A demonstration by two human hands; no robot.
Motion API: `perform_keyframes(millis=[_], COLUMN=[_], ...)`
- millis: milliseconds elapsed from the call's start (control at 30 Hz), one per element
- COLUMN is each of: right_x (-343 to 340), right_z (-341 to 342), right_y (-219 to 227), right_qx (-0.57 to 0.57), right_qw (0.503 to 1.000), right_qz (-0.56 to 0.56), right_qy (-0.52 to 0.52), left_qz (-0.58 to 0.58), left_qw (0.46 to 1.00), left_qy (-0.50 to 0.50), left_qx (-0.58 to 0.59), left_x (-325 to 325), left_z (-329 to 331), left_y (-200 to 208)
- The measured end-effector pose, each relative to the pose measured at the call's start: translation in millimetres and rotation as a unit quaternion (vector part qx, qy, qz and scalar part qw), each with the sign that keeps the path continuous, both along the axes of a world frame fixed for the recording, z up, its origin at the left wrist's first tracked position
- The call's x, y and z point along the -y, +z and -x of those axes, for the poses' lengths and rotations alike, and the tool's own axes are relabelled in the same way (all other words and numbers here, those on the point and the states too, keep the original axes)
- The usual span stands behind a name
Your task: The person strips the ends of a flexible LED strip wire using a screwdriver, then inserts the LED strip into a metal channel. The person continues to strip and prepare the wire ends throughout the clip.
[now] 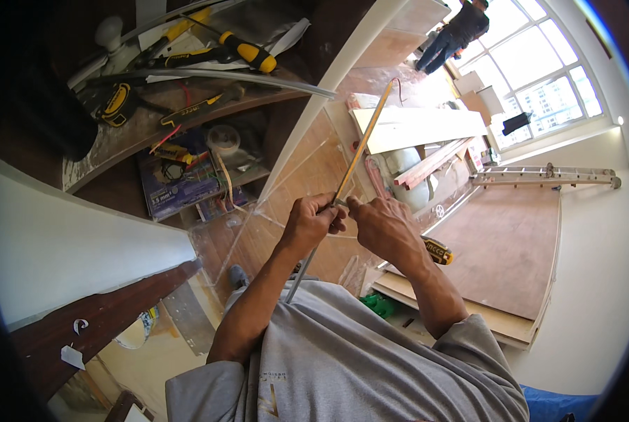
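Long thin strip [351, 169], yellow above, grey below, held slantwise.

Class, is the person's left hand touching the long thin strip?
Touching. In the head view, the left hand pinches the long thin strip between thumb and fingers.

Daylight glares white through the window [529, 42]; the shelf [93, 166] sits dimmer; straight lines bow toward blackened edges

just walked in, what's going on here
A person in grey grips a long, slim strip in the left hand, the right hand close beside it. The strip is yellow beyond the hands, grey toward the body. A screwdriver and a tape measure lie on a shelf; another person stands near the window.
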State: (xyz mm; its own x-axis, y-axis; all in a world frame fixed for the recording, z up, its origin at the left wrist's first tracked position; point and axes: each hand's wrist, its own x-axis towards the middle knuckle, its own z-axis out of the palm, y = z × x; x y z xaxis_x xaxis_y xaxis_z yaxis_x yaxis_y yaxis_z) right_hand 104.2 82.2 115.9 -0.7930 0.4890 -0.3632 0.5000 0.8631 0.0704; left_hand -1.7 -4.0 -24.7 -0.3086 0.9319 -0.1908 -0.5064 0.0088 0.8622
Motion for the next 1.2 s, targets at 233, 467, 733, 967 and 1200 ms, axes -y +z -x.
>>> perform_keyframes(millis=[233,467,733,967,1200], right_x=[0,0,-7,-4,-3], right_z=[-2,-2,-8,-14,-18], right_y=[0,-3,-8,-6,-14], right_qx=[0.000,-0.009,-0.012,0.010,-0.017], right_qw=[1.000,1.000,1.000,0.999,0.999], right_qz=[0.019,0.005,0.015,0.045,0.044], right_qy=[-0.001,0.001,0.016,-0.026,-0.006], left_qz=[-0.004,0.003,0.003,0.053,0.057], left_qw=[1.000,1.000,1.000,0.997,0.996], left_qy=[-0.007,-0.009,-0.008,-0.060,-0.052], left_qx=[0.003,-0.018,0.008,0.020,0.034], left_x=[1,-6,0,13,13], left_z=[-4,-8,-10,-9,-9], left_y=[-5,-7,-4,-6,-10])
